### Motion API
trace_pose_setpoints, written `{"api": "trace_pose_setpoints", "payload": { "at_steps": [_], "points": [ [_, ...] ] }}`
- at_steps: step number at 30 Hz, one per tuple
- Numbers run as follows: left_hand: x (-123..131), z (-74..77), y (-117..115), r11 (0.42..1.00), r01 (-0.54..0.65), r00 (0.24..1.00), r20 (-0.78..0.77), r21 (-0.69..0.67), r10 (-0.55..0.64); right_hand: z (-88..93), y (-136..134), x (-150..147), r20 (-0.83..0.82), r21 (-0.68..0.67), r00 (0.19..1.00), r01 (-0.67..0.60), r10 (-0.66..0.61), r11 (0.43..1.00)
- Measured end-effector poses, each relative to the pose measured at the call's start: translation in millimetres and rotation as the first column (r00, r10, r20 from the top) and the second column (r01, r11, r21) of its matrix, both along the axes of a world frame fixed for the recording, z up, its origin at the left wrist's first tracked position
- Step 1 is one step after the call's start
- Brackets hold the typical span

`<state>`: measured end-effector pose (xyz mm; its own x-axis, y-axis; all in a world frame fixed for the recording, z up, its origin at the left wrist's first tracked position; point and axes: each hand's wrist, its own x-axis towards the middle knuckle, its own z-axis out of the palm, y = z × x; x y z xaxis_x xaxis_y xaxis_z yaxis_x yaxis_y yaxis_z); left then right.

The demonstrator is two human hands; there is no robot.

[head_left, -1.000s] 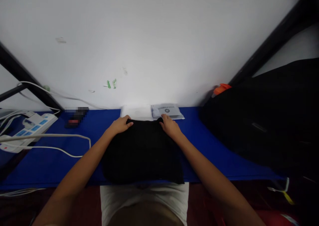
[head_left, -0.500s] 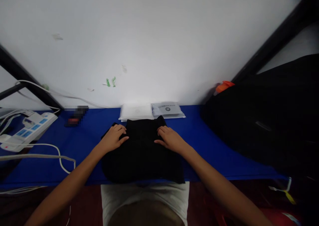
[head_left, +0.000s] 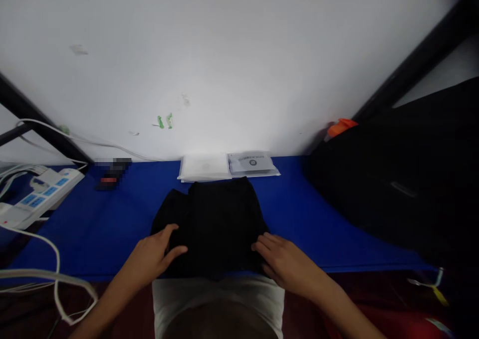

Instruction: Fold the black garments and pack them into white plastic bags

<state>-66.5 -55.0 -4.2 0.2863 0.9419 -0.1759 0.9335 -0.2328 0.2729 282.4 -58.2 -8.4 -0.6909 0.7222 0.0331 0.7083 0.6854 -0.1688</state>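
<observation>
A folded piece of black cloth, perhaps a garment, lies flat at the table's front edge. My left hand rests over its lower left side, thumb and forefinger spread apart with nothing between them. At the lower right edge of the cloth is my right hand. Its fingers are bent and touch the fabric, with the thumb apart below them. Just behind the cloth lie a white flat packet and a grey packet with dark print, side by side.
The blue tabletop meets a white wall. On the left are a power strip, loose white cables and a blurred-out dark object. A big black bag-like bulk fills the right, with something orange behind it.
Both hands have slid from the cloth's upper part toward me, down to its lower sides. The cloth's upper right corner now lies flatter. The view has shifted slightly.
</observation>
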Motion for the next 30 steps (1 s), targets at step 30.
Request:
{"api": "trace_pose_setpoints", "payload": {
  "at_steps": [30],
  "points": [
    [44, -43.1, 6, 0.93, 0.173, 0.984, -0.014, 0.325, -0.178, -53.6, 0, -64, -0.152, 0.065, 0.913, 0.391, -0.378, 0.918]
  ]
}}
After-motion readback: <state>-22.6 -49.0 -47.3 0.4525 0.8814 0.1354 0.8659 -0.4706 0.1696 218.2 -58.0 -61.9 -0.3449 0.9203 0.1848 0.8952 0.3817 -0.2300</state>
